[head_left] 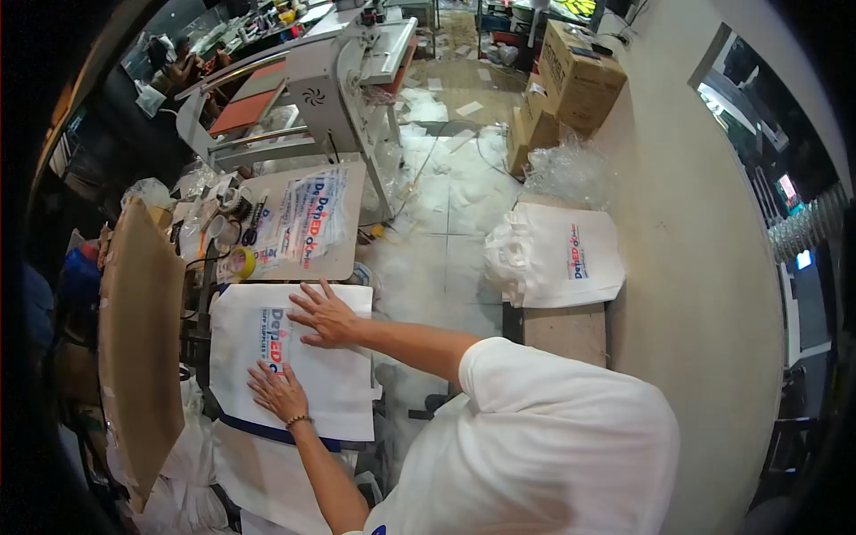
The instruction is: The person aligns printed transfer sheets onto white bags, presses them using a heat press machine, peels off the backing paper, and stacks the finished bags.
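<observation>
A wall (pixel 678 285) stands at three o'clock, while at eight o'clock the printed sheet (pixel 328 379) lies spread under the left hand (pixel 285 399) and right hand (pixel 333 323), fingers extended and grasping nothing, apparently to keep it flat and aligned.

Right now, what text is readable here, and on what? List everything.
"DepED": white sheet under the hands; the lettering after it is partly covered by the left hand, the smaller line too blurred to trust.
"DepED": printed film on the board; the rest too blurred.
"DepED": white stack at right; the rest unclear.
Cardboard box: markings, too blurred to read.
Elsewhere: nothing legible.
</observation>
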A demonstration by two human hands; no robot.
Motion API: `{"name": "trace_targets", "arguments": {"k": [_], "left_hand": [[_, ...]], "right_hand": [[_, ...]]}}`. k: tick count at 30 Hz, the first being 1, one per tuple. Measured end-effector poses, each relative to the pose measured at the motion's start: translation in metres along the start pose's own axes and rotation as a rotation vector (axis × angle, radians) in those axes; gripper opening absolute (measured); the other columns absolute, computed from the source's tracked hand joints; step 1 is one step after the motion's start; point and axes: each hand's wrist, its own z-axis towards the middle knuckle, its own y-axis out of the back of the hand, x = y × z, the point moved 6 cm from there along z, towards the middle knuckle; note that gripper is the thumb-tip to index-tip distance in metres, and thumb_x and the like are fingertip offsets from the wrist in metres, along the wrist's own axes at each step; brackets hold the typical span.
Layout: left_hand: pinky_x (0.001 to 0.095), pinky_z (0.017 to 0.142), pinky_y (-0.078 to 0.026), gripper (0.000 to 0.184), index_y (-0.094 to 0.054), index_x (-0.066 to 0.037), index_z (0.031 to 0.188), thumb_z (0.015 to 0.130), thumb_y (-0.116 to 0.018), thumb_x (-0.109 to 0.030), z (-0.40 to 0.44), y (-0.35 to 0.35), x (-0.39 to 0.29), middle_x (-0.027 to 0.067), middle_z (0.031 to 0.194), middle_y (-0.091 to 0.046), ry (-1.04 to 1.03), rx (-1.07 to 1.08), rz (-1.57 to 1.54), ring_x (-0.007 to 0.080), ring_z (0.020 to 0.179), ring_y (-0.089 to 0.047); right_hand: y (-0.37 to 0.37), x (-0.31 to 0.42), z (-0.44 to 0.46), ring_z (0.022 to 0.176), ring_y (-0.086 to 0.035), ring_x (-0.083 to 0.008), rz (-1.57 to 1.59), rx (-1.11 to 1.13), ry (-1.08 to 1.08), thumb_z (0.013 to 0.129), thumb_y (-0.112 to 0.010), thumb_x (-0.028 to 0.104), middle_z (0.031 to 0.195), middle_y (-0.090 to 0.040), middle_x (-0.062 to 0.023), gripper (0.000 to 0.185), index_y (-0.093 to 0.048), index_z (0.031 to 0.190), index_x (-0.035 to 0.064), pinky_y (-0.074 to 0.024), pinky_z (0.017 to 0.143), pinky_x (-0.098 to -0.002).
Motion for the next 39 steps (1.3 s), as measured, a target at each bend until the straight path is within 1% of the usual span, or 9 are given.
{"name": "trace_targets", "arguments": {"k": [10, 21, 27, 28, 33, 34, 35, 37, 39], "left_hand": [[0.0598, 0.116, -0.021, 0.069, -0.032, -0.018, 0.154, 0.098, -0.042, -0.057, 0.000, 0.006, 0.001, 0.0155, 0.161, -0.023, 0.011, -0.037, -0.034, 0.0424, 0.147, -0.022], [0.0593, 0.116, -0.020, 0.070, -0.031, -0.015, 0.154, 0.098, -0.043, -0.055, -0.001, 0.011, -0.001, 0.0167, 0.161, -0.022, 0.016, -0.028, -0.049, 0.0432, 0.146, -0.022], [0.0613, 0.115, -0.018, 0.073, -0.032, -0.015, 0.154, 0.096, -0.048, -0.056, 0.000, 0.010, 0.002, 0.0170, 0.161, -0.022, 0.009, -0.037, -0.128, 0.0434, 0.147, -0.020], [0.0606, 0.116, -0.016, 0.072, -0.033, -0.015, 0.153, 0.095, -0.049, -0.055, 0.000, 0.011, 0.002, 0.0171, 0.161, -0.022, 0.013, -0.012, -0.148, 0.0435, 0.147, -0.020], [0.0642, 0.111, -0.026, 0.073, -0.035, -0.015, 0.153, 0.095, -0.049, -0.057, 0.030, 0.014, 0.009, 0.0185, 0.160, -0.023, 0.153, 0.228, -0.131, 0.0466, 0.144, -0.023], [0.0660, 0.108, -0.030, 0.072, -0.033, -0.017, 0.154, 0.096, -0.046, -0.058, 0.036, 0.026, 0.001, 0.0183, 0.160, -0.022, 0.179, 0.075, -0.161, 0.0473, 0.144, -0.025], [0.0660, 0.108, -0.030, 0.072, -0.033, -0.017, 0.154, 0.096, -0.046, -0.058, 0.043, 0.027, -0.011, 0.0183, 0.160, -0.022, 0.179, 0.082, -0.161, 0.0473, 0.144, -0.025], [0.0661, 0.108, -0.030, 0.071, -0.030, -0.020, 0.155, 0.097, -0.046, -0.058, 0.059, 0.050, -0.034, 0.0180, 0.161, -0.021, 0.134, -0.282, -0.199, 0.0478, 0.143, -0.025], [0.0655, 0.110, -0.027, 0.069, -0.028, -0.021, 0.155, 0.098, -0.047, -0.054, 0.070, 0.035, -0.056, 0.0176, 0.162, -0.019, 0.133, -0.306, -0.170, 0.0470, 0.145, -0.022]], "right_hand": [[-0.005, 0.001, 0.007, 0.149, -0.014, -0.0395, -0.037, 0.051, 0.007, 0.092, -0.045, 0.058, 0.160, -0.027, -0.0122, 0.067, -0.045, 0.148, 0.0215, -0.0052, 0.115, -0.0666], [-0.003, -0.002, 0.011, 0.150, -0.003, -0.0435, -0.103, 0.302, 0.014, 0.076, -0.053, 0.078, 0.163, -0.013, -0.0175, 0.104, -0.026, 0.157, 0.0189, -0.0051, 0.113, -0.0704], [-0.001, -0.009, 0.013, 0.150, -0.005, -0.0441, -0.012, 0.358, 0.083, 0.075, -0.067, 0.066, 0.163, -0.014, -0.0187, 0.099, -0.033, 0.154, 0.0172, -0.0088, 0.112, -0.0710], [0.001, -0.016, 0.014, 0.148, -0.013, -0.0448, -0.025, 0.398, 0.115, 0.077, -0.070, 0.059, 0.161, -0.018, -0.0216, 0.093, -0.037, 0.151, 0.0154, -0.0153, 0.114, -0.0657], [0.026, -0.116, -0.009, 0.140, -0.032, -0.0442, 0.261, 0.028, -0.077, 0.089, -0.061, 0.055, 0.153, -0.032, -0.0263, 0.075, -0.042, 0.147, 0.0114, -0.0278, 0.115, -0.0487], [0.017, -0.158, -0.019, 0.139, -0.035, -0.0436, 0.278, -0.018, -0.182, 0.091, -0.059, 0.055, 0.151, -0.036, -0.0262, 0.073, -0.042, 0.147, 0.0106, -0.0290, 0.115, -0.0480], [0.017, -0.194, -0.033, 0.137, -0.037, -0.0422, 0.335, 0.001, -0.237, 0.092, -0.056, 0.056, 0.149, -0.039, -0.0260, 0.072, -0.043, 0.146, 0.0098, -0.0304, 0.114, -0.0470], [0.006, -0.280, -0.080, 0.132, -0.046, -0.0399, 0.304, 0.110, -0.452, 0.094, -0.050, 0.060, 0.139, -0.051, -0.0256, 0.071, -0.050, 0.141, 0.0077, -0.0363, 0.111, -0.0448], [-0.046, -0.395, -0.147, 0.113, -0.060, -0.0412, 0.175, 0.476, -0.602, 0.093, -0.049, 0.060, 0.118, -0.065, -0.0255, 0.065, -0.069, 0.115, 0.0028, -0.0456, 0.101, -0.0454]]}}
